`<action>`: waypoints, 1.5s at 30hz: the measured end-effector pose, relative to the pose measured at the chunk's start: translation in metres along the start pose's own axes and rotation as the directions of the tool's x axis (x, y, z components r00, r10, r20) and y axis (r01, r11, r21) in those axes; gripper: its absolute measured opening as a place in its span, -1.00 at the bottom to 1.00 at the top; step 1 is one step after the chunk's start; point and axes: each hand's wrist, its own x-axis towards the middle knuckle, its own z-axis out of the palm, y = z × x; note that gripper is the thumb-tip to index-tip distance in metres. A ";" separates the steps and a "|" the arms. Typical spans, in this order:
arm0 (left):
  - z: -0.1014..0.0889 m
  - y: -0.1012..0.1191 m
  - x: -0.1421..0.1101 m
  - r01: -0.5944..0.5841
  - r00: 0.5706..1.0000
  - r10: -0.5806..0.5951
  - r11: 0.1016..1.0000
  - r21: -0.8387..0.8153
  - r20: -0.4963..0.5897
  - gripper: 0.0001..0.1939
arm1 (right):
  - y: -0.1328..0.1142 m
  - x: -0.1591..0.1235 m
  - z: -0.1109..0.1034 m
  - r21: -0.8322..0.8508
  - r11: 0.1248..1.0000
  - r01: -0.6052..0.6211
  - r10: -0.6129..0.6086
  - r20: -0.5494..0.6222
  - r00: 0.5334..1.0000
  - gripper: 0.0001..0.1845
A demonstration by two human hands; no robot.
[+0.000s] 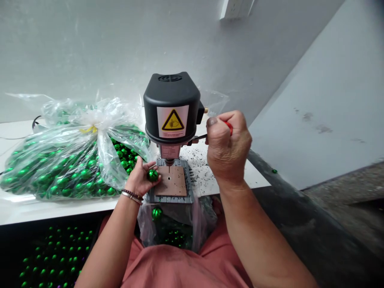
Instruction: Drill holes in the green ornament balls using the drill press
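My left hand (140, 176) is palm-up at the left side of the drill press base, holding a shiny green ball (152, 175) by its fingers. My right hand (228, 146) is wrapped round the lever (201, 137) on the right of a small black bench drill press (171, 106). Its thin drill bit (169, 169) points down at a brown board (172, 186) with a small hole. The bit is apart from the ball. Below the front edge of the base, a second green ball (156, 213) shows above an open plastic bag (147, 230).
A large tied clear bag (72, 160) of green balls fills the table's left side. Dark shavings (198, 160) litter the white table (255, 178) at right. A dark tray (57, 256) of green balls sits low left. One green piece (274, 171) lies on the floor.
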 end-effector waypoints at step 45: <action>0.005 -0.033 0.003 -0.409 0.815 0.433 -0.041 0.911 0.386 -0.54 | 0.006 -0.017 -0.011 0.041 0.994 0.097 -0.099 0.040 0.994 -0.81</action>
